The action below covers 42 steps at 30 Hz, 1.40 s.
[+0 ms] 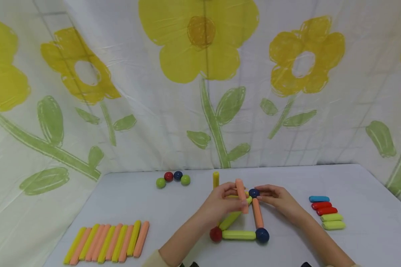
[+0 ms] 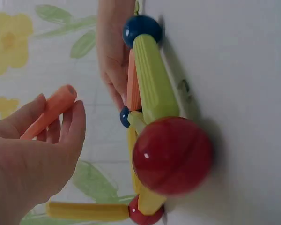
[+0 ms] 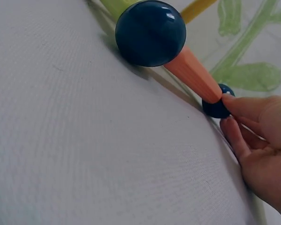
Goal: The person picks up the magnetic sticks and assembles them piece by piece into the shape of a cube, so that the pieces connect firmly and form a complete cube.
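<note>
L grip (image 1: 219, 204) holds rod (image 1: 240, 189) (R (image 1: 279, 199): blue ball (image 1: 253, 193))

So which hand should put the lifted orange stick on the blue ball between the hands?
The left hand looks better placed: it grips the orange stick near the blue ball. The right hand pinches that ball, so it could keep it steady.

On the counter (image 1: 130, 200), a ball-and-rod frame (image 1: 238, 235) stands between long rods (image 1: 108, 241) at left and short rods (image 1: 327, 211) at right; loose balls (image 1: 178, 175) lie left behind it, before the curtain (image 1: 167, 126).
</note>
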Tool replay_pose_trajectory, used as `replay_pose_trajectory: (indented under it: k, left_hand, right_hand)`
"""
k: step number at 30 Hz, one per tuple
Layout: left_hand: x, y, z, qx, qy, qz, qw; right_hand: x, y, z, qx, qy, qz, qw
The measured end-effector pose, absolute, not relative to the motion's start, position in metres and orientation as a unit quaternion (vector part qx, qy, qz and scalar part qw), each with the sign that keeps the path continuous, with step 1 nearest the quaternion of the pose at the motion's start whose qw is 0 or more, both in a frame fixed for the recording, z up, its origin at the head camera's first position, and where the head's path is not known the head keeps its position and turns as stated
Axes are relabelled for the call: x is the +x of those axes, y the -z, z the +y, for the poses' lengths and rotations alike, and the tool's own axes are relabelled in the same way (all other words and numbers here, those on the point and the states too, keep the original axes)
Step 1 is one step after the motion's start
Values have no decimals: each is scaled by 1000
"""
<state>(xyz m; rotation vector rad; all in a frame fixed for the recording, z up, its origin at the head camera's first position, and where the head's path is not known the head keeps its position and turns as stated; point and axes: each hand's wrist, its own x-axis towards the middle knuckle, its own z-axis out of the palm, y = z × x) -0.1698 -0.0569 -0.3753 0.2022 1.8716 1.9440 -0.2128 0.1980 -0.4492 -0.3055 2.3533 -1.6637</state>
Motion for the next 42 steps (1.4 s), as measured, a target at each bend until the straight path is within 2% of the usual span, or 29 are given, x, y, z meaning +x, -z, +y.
replay_pose_trajectory:
  k: [5,9,14,18,24,28,42]
  left_hand:
    - [-200,377,-32,113,-697,697,126]
    - [-217,379,-20,132,-681,715,86]
    - [-229,385,-11,141,-672,723,78]
    - [-234,392,-8,138,-659,735,78]
    - [-238,397,-6,144,-653,740,77]
    - [-240,398,-5,154,-650,741,74]
    - [-233,406,-3,155,-616,770,65]
  right_hand:
    - [-215,450,199,-102,584,795,127]
    - [-217,450,203,-102,595,785,139]
    - [-213,441,211,-97,586,782,187]
    - [-194,437,207,-70,565,795,211]
    - [-152,440,186,7,540,828,152]
    - [-135,442,178,31,541,829,141]
    - [-129,448,170,37,540,832,120]
